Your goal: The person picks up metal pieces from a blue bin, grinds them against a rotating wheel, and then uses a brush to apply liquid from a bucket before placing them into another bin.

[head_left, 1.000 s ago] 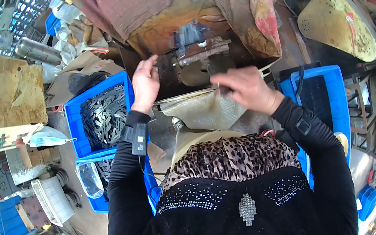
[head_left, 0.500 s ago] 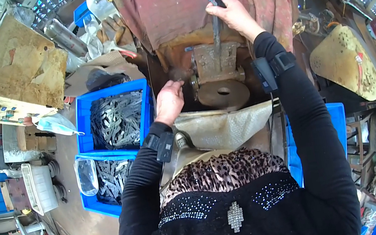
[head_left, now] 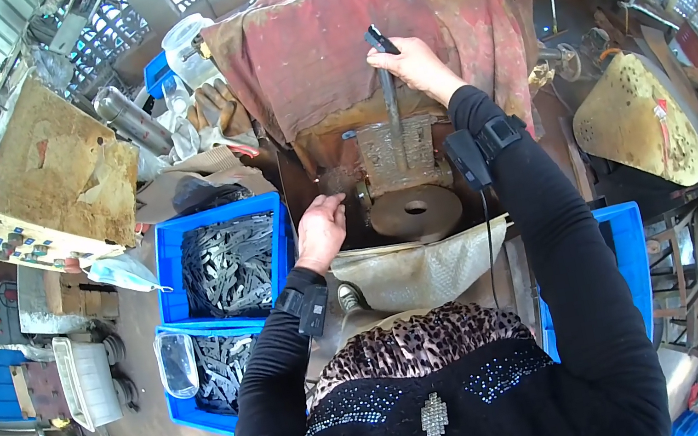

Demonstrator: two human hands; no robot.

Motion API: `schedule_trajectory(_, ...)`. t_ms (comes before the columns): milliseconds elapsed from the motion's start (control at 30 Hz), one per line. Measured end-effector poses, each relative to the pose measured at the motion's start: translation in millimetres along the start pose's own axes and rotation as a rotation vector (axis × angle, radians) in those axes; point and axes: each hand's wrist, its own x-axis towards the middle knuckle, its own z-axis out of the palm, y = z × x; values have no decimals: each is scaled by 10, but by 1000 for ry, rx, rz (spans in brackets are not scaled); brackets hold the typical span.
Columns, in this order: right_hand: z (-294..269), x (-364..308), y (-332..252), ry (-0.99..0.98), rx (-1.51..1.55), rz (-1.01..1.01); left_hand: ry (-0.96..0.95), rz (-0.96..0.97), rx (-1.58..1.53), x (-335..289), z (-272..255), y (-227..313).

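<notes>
My right hand (head_left: 417, 66) is wrapped round the black-topped grip (head_left: 379, 41) of an upright metal lever (head_left: 395, 121). The lever rises from a rusty, speckled metal block (head_left: 377, 157) on a machine. In front of this block lies a round brown disc (head_left: 401, 224) with a dark hole in its middle. At the machine's left side, my left hand (head_left: 321, 230) has its fingers drawn together near the block; what they hold, if anything, is hidden. Close to my left forearm, a blue crate (head_left: 283, 258) holds many flat, dark grey metal pieces (head_left: 232, 267).
A second blue crate (head_left: 200, 419) with similar pieces and a clear plastic tub (head_left: 177, 365) stands nearer. Red cloth (head_left: 319, 50) drapes behind the lever. A pale sheet (head_left: 424, 275) hangs before the machine. Gloves (head_left: 216, 109) lie back left; another blue crate (head_left: 620, 217) stands right.
The whole view has shifted, so machine and hands appear lower in the picture. Both hands keep nearly the same places at the machine, the right still on the lever.
</notes>
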Motion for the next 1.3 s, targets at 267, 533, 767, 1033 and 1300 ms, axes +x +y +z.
schedule_trajectory(267, 108, -1269, -259, -206, 321, 380, -35, -78, -329, 75, -74, 194)
schedule_trajectory(533, 309, -2002, -160, -388, 468, 481, -280, -247, -1111, 313, 56, 826)
schedule_trajectory(767, 93, -2329, -99, -525, 741, 478, -494, -196, -1219, 198, 140, 846)
schedule_trajectory(1033, 181, -2515, 56, -563, 704, 523, -507, -286, -1082, 128, 318, 915)
schedule_trajectory(1300, 203, -2649, 289, -260, 513, 347, -467, -327, -1223, 70, 335, 852)
